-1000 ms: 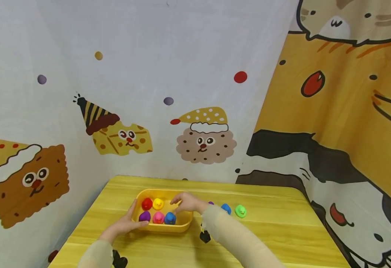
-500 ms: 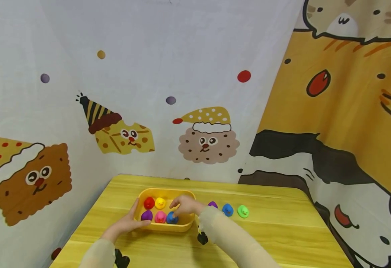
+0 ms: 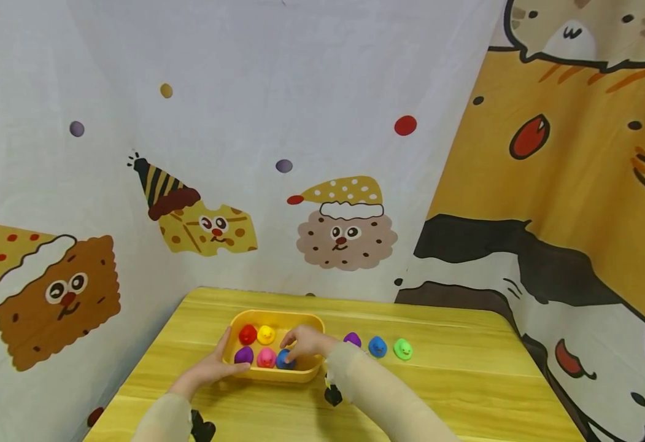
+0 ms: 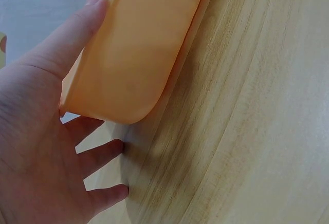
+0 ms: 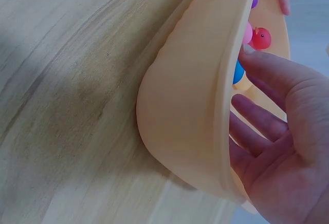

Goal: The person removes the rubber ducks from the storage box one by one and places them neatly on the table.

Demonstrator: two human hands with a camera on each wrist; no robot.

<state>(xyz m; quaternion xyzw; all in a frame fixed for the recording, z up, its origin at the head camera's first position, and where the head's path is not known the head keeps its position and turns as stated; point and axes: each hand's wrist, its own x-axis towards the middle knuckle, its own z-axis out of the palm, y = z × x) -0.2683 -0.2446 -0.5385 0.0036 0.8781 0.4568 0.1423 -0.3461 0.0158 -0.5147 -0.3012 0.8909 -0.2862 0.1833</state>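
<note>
A yellow plastic tray (image 3: 272, 376) stands on the table with small rubber ducks inside. My left hand (image 3: 206, 371) rests against its left end, thumb straight along the near rim and the other fingers spread around the corner. Inside the tray, my right hand (image 3: 308, 342) pinches a blue rubber duck (image 3: 284, 361) between thumb and finger; part of the duck is hidden. Beside it lie a pink duck (image 3: 266, 358) and a purple duck (image 3: 243, 355). Behind these sit a red duck (image 3: 248, 334) and a yellow duck (image 3: 266, 334).
Right of the tray, a second purple duck (image 3: 352, 339), another blue duck (image 3: 377, 347) and a green duck (image 3: 402, 349) form a row on the wooden table (image 3: 455, 374). A printed cloth (image 3: 234, 123) hangs behind the table.
My right hand has lowered from just above and beside the blue duck, and its fingertips have closed onto it. The left hand stays at the tray. The head view has shifted slightly.
</note>
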